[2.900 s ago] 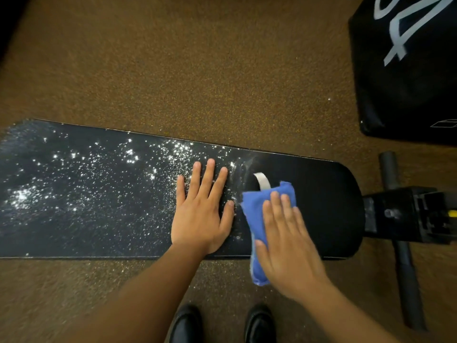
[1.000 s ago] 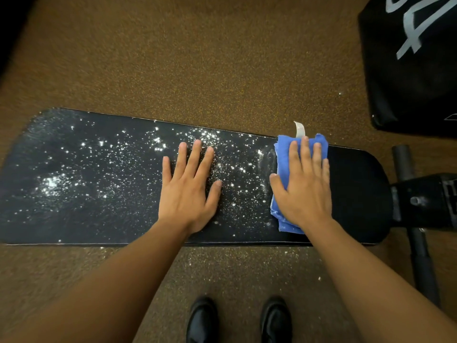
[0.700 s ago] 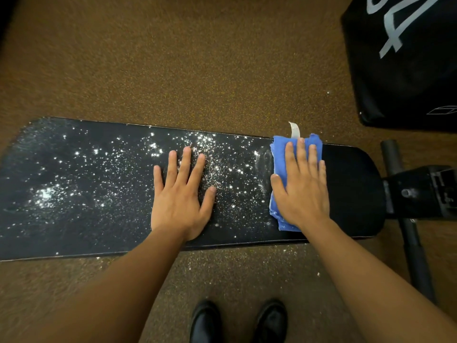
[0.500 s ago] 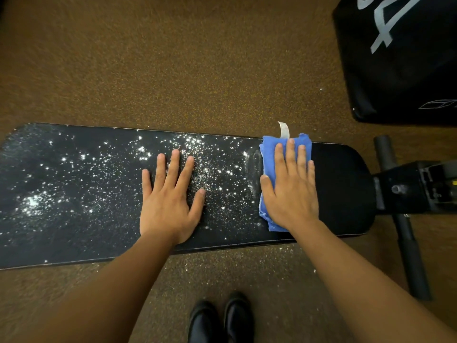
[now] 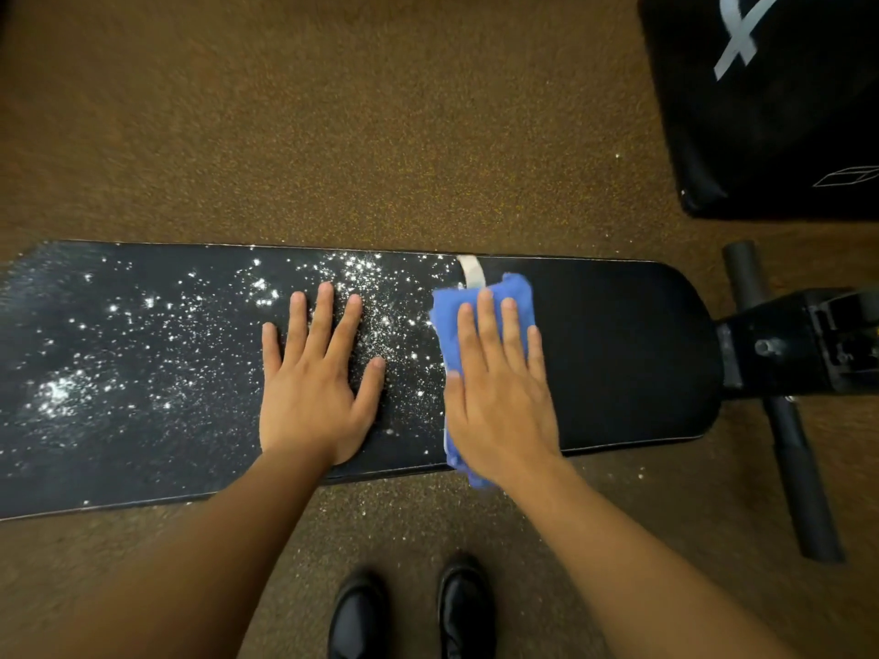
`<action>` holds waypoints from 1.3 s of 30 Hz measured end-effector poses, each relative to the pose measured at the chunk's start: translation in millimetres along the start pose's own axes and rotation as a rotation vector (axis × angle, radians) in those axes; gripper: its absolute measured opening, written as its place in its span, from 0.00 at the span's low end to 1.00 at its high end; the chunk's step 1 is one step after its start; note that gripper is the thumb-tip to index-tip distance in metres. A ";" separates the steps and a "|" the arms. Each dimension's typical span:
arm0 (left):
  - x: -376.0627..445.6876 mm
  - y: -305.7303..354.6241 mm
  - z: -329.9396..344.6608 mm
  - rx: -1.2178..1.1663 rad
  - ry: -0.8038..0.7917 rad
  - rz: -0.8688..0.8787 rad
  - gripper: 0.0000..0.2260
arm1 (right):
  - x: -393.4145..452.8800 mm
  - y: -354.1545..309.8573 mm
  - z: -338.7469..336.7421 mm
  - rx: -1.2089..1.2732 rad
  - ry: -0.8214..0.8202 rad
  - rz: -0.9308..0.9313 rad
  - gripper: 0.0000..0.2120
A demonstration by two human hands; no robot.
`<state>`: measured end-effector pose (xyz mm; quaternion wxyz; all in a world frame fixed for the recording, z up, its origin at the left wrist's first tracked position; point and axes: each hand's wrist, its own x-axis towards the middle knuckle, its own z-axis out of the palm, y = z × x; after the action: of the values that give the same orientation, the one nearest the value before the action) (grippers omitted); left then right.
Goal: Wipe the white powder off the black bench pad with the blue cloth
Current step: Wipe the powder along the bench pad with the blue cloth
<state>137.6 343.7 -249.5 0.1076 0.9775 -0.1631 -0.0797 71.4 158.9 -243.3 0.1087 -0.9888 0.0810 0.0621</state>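
Brown speckled floor [image 5: 333, 135] is sitting under the black bench pad [image 5: 618, 354], white powder [image 5: 200, 325] covering its left part. Right hand [image 5: 499, 397] is pressing flat-fingered on the blue cloth [image 5: 447, 321]; left hand [image 5: 314, 387] is resting flat, gripping nothing. Cloth looks soft, light; palm pressure is probably working best.

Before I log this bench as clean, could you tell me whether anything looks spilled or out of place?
Yes: white powder still speckles the pad left of the cloth, around the left hand. Some has landed on the floor by the near edge. Right of the cloth the pad looks clean.
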 end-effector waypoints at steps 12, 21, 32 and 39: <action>1.1 -0.9 -0.3 0.028 -0.032 -0.005 0.30 | 65.5 -7.1 -5.3 -0.017 0.034 0.222 0.31; 1.1 -0.9 -0.7 0.028 -0.042 -0.009 0.30 | -6.0 39.9 -3.8 -0.092 -0.006 0.095 0.31; 1.4 -2.0 0.9 0.010 -0.035 0.001 0.30 | -21.8 -20.8 7.8 -0.077 -0.056 -0.123 0.32; 1.1 -1.2 -0.4 0.021 -0.042 -0.007 0.30 | 43.2 24.6 -11.5 -0.057 -0.010 0.206 0.32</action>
<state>139.0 344.5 -249.6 0.0938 0.9773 -0.1625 -0.0987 110.7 126.3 -243.3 0.0742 -0.9776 0.1800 0.0801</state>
